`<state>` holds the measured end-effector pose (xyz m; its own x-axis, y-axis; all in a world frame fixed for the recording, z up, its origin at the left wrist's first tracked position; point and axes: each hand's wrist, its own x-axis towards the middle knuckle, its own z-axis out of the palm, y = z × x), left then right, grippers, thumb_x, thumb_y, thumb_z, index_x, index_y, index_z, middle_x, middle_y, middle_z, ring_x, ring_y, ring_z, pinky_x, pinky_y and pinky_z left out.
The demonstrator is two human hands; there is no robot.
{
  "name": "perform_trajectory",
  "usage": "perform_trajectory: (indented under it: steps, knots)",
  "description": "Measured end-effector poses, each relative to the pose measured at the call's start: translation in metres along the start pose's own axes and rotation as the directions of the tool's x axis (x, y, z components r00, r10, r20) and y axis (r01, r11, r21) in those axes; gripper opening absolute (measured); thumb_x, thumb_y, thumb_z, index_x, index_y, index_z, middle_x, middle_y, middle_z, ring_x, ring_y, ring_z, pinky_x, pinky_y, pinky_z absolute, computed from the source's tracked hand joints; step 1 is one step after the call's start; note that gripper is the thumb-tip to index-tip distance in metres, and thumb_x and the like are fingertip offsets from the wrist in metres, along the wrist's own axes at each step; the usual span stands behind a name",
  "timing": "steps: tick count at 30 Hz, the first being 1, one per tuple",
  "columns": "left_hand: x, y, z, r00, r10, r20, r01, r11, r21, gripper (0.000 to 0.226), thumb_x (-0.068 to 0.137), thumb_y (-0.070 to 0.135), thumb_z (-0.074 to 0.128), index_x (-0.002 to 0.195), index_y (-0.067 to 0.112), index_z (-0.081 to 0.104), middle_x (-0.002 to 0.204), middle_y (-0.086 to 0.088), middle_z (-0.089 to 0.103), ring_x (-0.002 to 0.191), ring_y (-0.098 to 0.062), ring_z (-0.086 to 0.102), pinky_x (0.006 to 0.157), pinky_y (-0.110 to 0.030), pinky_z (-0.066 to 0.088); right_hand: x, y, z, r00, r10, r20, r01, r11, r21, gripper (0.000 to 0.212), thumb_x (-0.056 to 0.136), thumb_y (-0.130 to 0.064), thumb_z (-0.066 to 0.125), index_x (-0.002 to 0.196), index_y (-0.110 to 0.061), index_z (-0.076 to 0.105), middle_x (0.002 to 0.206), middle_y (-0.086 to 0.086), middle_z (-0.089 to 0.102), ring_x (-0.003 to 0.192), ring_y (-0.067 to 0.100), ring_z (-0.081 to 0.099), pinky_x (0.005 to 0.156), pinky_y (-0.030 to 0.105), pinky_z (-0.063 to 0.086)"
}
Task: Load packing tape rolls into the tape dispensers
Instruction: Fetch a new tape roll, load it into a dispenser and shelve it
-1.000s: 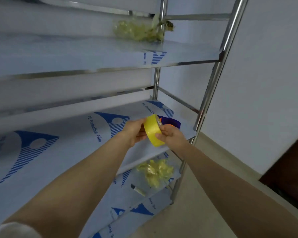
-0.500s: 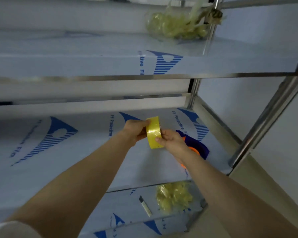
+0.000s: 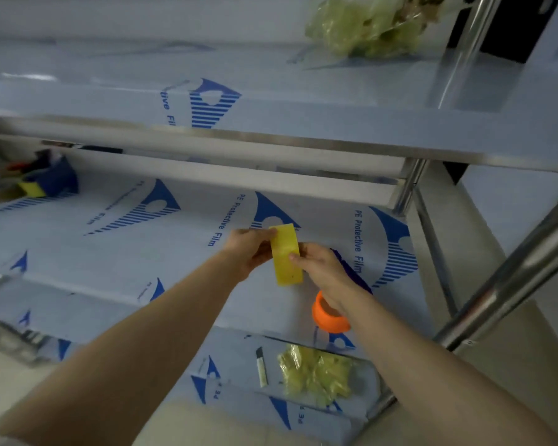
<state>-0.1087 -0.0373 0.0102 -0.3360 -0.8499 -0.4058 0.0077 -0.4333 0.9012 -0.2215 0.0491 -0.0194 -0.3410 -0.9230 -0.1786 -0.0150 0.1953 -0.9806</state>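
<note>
Both hands hold a yellow packing tape roll [image 3: 286, 255] edge-on above the middle shelf [image 3: 142, 252]. My left hand [image 3: 250, 251] grips its left side, fingers curled round the rim. My right hand [image 3: 316, 265] pinches its right side with thumb and fingers. A blue tape dispenser [image 3: 351, 272] with an orange hub [image 3: 329, 313] lies on the shelf just under and behind my right wrist, mostly hidden by it.
Crumpled yellowish tape [image 3: 368, 25] lies on the upper shelf, another wad [image 3: 316, 375] and a small utility knife [image 3: 262, 366] on the lower shelf. A blue box with tape and tools [image 3: 36, 183] stands far left. Steel posts [image 3: 512, 272] rise at the right.
The view has swung left and closer to the shelf. The roll has turned edge-on toward me while both hands kept hold of it; the dispenser's orange hub now shows under my right wrist.
</note>
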Motion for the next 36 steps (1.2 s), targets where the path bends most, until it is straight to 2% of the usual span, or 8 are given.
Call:
perform_trajectory:
  steps: [10,13,16,19,25,31,33,36]
  knots:
    - [-0.007,-0.022,-0.003,0.999,0.006,-0.032,0.003,0.96,0.279,0.027,0.095,0.011,0.041,0.1,-0.005,0.062,0.078,-0.014,0.065,0.068,-0.023,0.061,0.065,-0.032,0.053,-0.014,-0.006,-0.024,0.963,0.086,-0.255,-0.042,0.984,0.174,0.035,0.095,-0.033,0.051,0.121,-0.01,0.058,0.11,0.007,0.063,0.101,0.025,0.061,0.088,0.037,0.049]
    - [-0.005,-0.049,0.005,0.958,0.154,0.243,-0.284,0.637,0.717,0.025,0.086,0.006,0.055,0.108,0.001,0.065,0.093,-0.01,0.066,0.08,-0.018,0.06,0.076,-0.031,0.051,-0.022,-0.018,-0.046,0.926,0.084,-0.369,0.04,0.948,0.315,0.025,0.094,-0.03,0.053,0.109,-0.011,0.06,0.1,0.007,0.063,0.087,0.02,0.062,0.074,0.033,0.052]
    - [-0.003,-0.076,0.019,0.756,0.126,0.642,-0.654,0.17,0.737,0.059,0.072,0.033,0.069,0.127,0.016,0.054,0.129,-0.006,0.053,0.12,-0.019,0.046,0.101,-0.033,0.041,-0.033,-0.028,-0.063,0.89,0.088,-0.448,0.098,0.921,0.376,0.018,0.093,-0.024,0.054,0.105,-0.012,0.06,0.094,0.004,0.063,0.08,0.015,0.06,0.066,0.03,0.049]
    - [0.007,-0.101,0.042,0.729,0.018,0.684,-0.681,0.106,0.724,0.106,0.055,0.058,0.073,0.144,0.024,0.028,0.145,-0.003,0.031,0.134,-0.022,0.027,0.111,-0.039,0.032,-0.042,-0.026,-0.074,0.862,0.176,-0.476,0.045,0.908,0.417,0.014,0.092,-0.023,0.056,0.097,-0.011,0.061,0.096,0.009,0.064,0.082,0.022,0.061,0.063,0.032,0.05]
    - [0.025,-0.133,0.064,0.818,0.071,0.571,-0.573,0.191,0.797,0.079,0.043,0.066,0.068,0.115,0.038,0.052,0.114,0.008,0.057,0.099,-0.014,0.056,0.082,-0.036,0.056,-0.054,-0.008,-0.083,0.833,0.258,-0.49,-0.046,0.914,0.404,0.035,0.083,-0.027,0.067,0.115,-0.011,0.063,0.109,0.012,0.067,0.091,0.026,0.065,0.068,0.034,0.053]
    - [0.019,-0.099,0.039,0.736,0.148,0.661,-0.649,0.434,0.625,0.068,0.071,0.045,0.07,0.129,0.019,0.047,0.113,-0.004,0.062,0.097,-0.016,0.058,0.079,-0.024,0.05,-0.058,-0.013,-0.081,0.924,0.313,-0.218,-0.16,0.837,0.524,0.043,0.063,-0.009,0.078,0.105,-0.006,0.065,0.092,0.011,0.071,0.084,0.025,0.069,0.066,0.035,0.054]
    - [0.015,-0.092,0.03,0.789,0.154,0.595,-0.553,0.601,0.577,0.084,0.065,0.026,0.078,0.138,0.016,0.037,0.124,-0.001,0.058,0.104,-0.007,0.054,0.079,-0.01,0.043,-0.053,-0.009,-0.071,0.926,0.347,-0.151,-0.182,0.758,0.626,0.033,0.072,-0.003,0.069,0.104,-0.006,0.063,0.087,0.012,0.071,0.079,0.026,0.07,0.066,0.036,0.055]
    - [0.014,-0.089,0.018,0.822,0.257,0.508,-0.548,0.601,0.582,0.095,0.054,0.033,0.073,0.139,0.013,0.035,0.125,0.001,0.056,0.114,-0.013,0.055,0.088,-0.017,0.042,-0.043,-0.002,-0.052,0.899,0.404,-0.169,-0.145,0.639,0.755,0.033,0.08,-0.007,0.064,0.112,-0.006,0.057,0.096,0.014,0.064,0.086,0.027,0.065,0.066,0.04,0.052]
